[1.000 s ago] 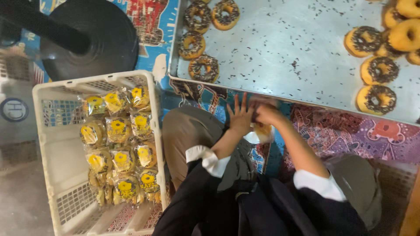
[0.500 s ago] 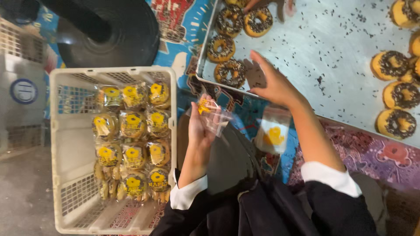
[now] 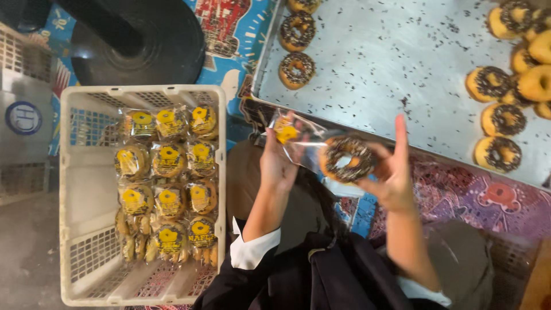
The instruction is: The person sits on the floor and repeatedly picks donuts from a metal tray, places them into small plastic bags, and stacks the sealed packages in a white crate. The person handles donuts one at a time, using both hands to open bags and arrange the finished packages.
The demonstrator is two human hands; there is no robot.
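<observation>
My left hand [image 3: 277, 163] holds a clear plastic bag [image 3: 298, 140] with a yellow label, its mouth facing right. My right hand [image 3: 391, 172] grips a chocolate-sprinkled doughnut [image 3: 346, 160] at the bag's opening, fingers spread around it. Both hands hover over my lap, just below the near edge of a large metal tray [image 3: 396, 63]. More sprinkled doughnuts [image 3: 296, 69] lie at the tray's top left and along its right side [image 3: 498, 117].
A white plastic crate [image 3: 80, 201] on the left holds several bagged doughnuts [image 3: 167, 178] in rows. A black round base [image 3: 143, 40] with a pole stands above the crate. A patterned cloth [image 3: 476, 201] covers the surface under the tray.
My right hand picked a doughnut off the tray and brought it down to the bag. My left hand lifted the bag open. The view shifted right.
</observation>
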